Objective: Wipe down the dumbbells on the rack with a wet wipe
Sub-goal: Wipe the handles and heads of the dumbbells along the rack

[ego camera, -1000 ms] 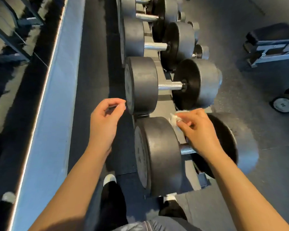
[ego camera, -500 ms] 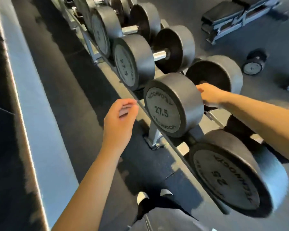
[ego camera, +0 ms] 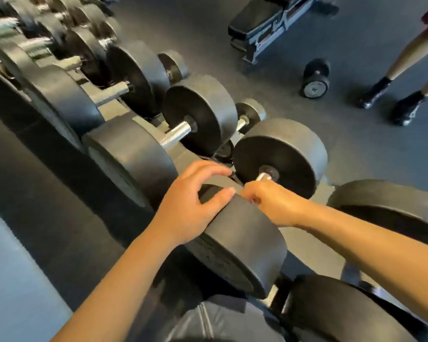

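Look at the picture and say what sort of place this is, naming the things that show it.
Most likely a gym's free-weights area. A long rack holds a row of dumbbells, a bench stands on the dark floor, and a loose dumbbell lies near another person's legs.

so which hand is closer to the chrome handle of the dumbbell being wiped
Right. The right hand sits on the chrome handle, covering most of it. The left hand rests on that dumbbell's near head, beside the handle.
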